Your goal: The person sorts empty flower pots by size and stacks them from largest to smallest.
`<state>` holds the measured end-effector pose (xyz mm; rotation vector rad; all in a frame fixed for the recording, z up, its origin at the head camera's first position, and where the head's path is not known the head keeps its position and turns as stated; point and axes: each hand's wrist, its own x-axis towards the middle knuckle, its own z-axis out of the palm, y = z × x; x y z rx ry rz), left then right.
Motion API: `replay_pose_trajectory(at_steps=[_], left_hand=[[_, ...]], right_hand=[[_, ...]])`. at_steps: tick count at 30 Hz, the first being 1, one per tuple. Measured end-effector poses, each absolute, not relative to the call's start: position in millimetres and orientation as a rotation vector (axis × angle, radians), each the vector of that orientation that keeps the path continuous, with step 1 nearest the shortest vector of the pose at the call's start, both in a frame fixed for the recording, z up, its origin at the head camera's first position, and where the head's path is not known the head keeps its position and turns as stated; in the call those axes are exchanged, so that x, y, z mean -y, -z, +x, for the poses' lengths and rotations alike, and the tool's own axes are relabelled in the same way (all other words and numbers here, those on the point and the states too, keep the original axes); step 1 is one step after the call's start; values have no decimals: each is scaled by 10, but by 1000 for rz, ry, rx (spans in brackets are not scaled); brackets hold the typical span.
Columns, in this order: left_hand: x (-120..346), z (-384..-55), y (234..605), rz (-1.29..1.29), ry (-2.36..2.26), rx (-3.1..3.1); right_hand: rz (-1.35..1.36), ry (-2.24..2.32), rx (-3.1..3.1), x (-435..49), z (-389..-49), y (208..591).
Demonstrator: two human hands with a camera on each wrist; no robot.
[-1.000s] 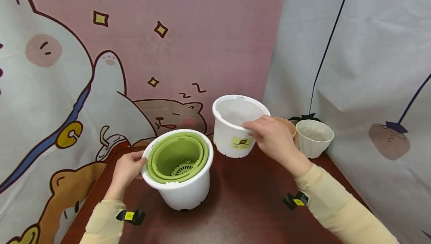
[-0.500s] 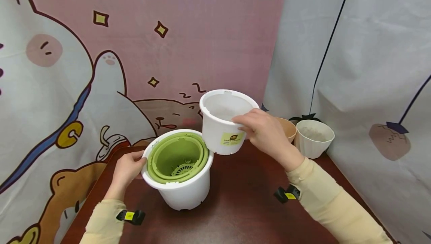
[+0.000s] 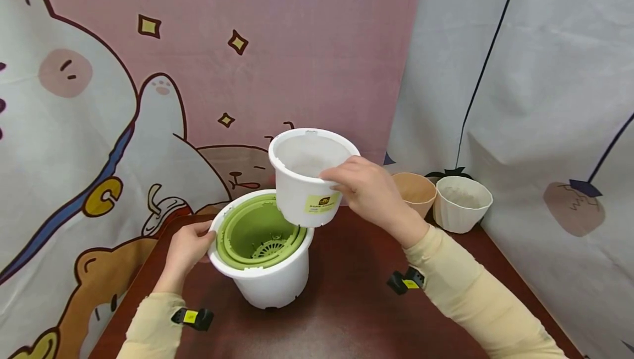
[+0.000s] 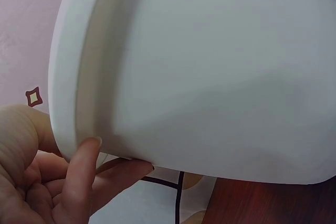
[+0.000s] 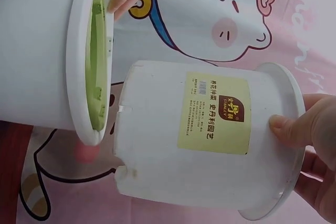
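Note:
A large white flower pot (image 3: 274,287) stands on the table, with green pots (image 3: 242,232) nested inside it. My left hand (image 3: 187,249) grips its rim at the left; in the left wrist view the fingers curl at the rim of the white wall. My right hand (image 3: 373,188) pinches the near right rim of a smaller white pot (image 3: 292,196), thumb on the outside in the right wrist view. This pot is held up, slightly tilted, over the right back part of the green pots. It bears a yellow-green label (image 5: 215,114) and has notches along its bottom edge.
An orange pot (image 3: 416,188) and a cream fluted pot (image 3: 460,205) stand at the back right of the dark red table (image 3: 356,293). A printed cloth (image 3: 297,45) hangs close behind the table, and a grey one (image 3: 545,72) along the right.
My right hand has carried the smaller white pot leftward and slightly up, from beside the large pot to over its right part. My left hand has stayed on the rim.

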<state>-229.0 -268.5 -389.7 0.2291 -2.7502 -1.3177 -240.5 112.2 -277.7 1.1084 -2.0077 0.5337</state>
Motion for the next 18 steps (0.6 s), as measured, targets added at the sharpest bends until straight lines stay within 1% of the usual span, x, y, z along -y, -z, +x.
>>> replay_pose_trajectory(at_steps=[18], left_hand=[[2678,-2300,3903,238,1304,2756]], right_hand=[[1230,-548,1935,-842,-2450,2791]])
